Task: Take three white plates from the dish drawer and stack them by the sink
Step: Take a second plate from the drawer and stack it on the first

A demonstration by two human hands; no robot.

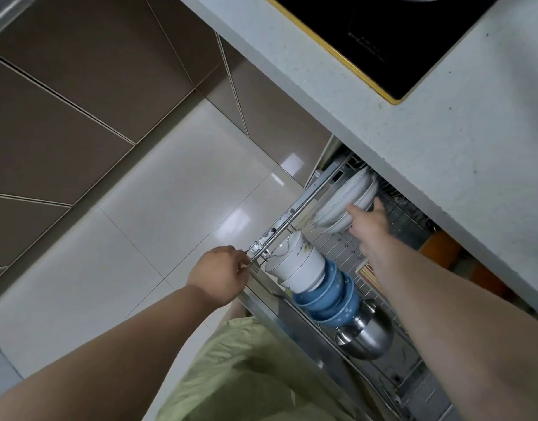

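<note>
White plates (345,198) stand on edge in the far end of the open drawer (292,209), under the counter (392,141). The right hand (369,224) reaches in, its fingers (378,205) spread open and touching the nearest plate. The left hand (220,275) has its fingers closed on the drawer's metal corner. Nearer, a white jug (295,264) sits on stacked blue bowls (331,297), next to steel bowls (366,335). A black stove (383,34) sits on the counter; its writing is too small to read.
</note>
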